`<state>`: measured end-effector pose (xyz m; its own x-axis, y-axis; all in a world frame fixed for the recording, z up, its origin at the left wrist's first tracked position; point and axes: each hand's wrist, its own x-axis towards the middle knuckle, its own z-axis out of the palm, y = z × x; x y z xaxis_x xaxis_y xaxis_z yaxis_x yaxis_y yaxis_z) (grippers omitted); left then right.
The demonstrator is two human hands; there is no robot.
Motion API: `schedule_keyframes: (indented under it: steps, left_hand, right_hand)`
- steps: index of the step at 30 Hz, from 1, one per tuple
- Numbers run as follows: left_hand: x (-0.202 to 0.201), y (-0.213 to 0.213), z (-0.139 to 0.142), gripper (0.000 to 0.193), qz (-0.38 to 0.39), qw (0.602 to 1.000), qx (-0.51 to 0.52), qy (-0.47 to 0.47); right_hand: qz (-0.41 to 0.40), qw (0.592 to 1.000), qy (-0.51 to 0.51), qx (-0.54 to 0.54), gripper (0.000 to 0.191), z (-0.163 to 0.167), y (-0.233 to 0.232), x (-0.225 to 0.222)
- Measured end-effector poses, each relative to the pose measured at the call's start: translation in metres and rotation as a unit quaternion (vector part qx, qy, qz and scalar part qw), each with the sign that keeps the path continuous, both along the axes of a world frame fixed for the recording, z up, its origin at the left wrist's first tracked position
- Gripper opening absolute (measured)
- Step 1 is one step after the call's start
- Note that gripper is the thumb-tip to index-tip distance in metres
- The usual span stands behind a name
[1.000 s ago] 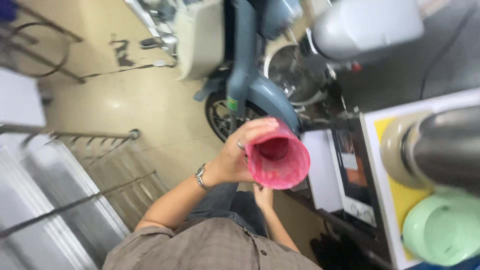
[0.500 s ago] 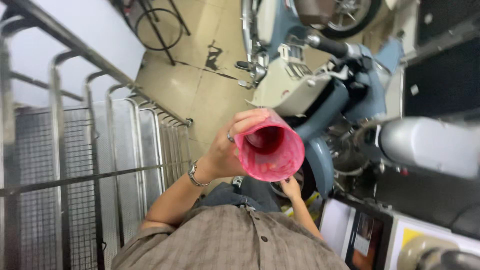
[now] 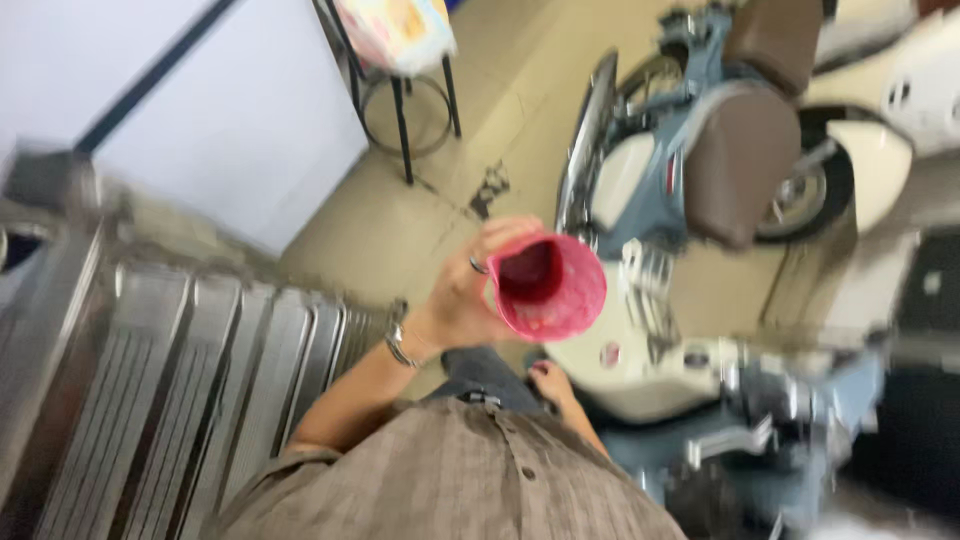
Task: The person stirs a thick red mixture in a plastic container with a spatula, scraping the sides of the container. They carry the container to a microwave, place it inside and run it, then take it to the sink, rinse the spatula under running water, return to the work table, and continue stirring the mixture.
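My left hand [image 3: 465,300] is raised in front of me and grips a pink plastic cup [image 3: 548,285] by its side. The cup's mouth is tipped toward the camera and its inside looks dark red. There is a ring on one finger and a metal watch [image 3: 400,345] on the wrist. My right hand [image 3: 553,383] hangs lower, just beneath the cup and beside my thigh, with nothing seen in it. My brown checked shirt [image 3: 470,480] fills the bottom of the view. The whole frame is blurred by motion.
A blue and cream scooter [image 3: 640,190] with a brown seat [image 3: 735,160] stands right of the cup, and other scooter parts lie below it. A metal rack [image 3: 200,370] is at the left, with a stool [image 3: 400,90] and a white panel [image 3: 220,110] behind it.
The view has swung across the floor, so the scooters now sit to the right and a stool has come into sight. My left hand still holds the pink cup at the same height.
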<state>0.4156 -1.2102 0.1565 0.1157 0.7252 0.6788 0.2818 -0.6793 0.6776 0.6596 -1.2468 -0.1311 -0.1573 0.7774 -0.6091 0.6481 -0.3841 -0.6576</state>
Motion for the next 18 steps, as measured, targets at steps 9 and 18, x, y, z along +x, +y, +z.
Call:
schedule_keyframes:
  steps: [9, 18]
  left_hand:
    - [-0.065, 0.156, -0.046, 0.092, 0.079, 0.985, -0.152, -0.029]
    - [-0.173, 0.38, -0.09, 0.086, 0.214, 0.953, -0.215, -0.02]
  right_hand:
    - [0.058, 0.952, 0.227, 0.198, 0.045, 0.03, 0.292, -0.088]
    - [-0.004, 0.998, 0.045, 0.054, 0.032, -0.009, 0.517, -0.132]
